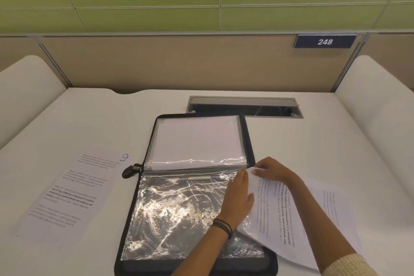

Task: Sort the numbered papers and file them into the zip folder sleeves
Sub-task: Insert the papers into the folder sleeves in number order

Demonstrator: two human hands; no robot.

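Printed sheet (275, 215) is thin, limp and light; it bows between the two hands. Right hand (274, 171) pinches its far corner, fingers (259, 172) curled on the paper. Left hand (238, 199) lies flat, fingers straight and together, on the clear sleeve (179, 208) edge just left of the sheet. Can't tell if the thumb hooks the opening. Sleeve film looks slick and crinkly, likely clingy. Best hold is corner plus leading edge, kept taut. Sheet 9 (74, 192) lies on the tabletop (313, 136), well left of both hands.
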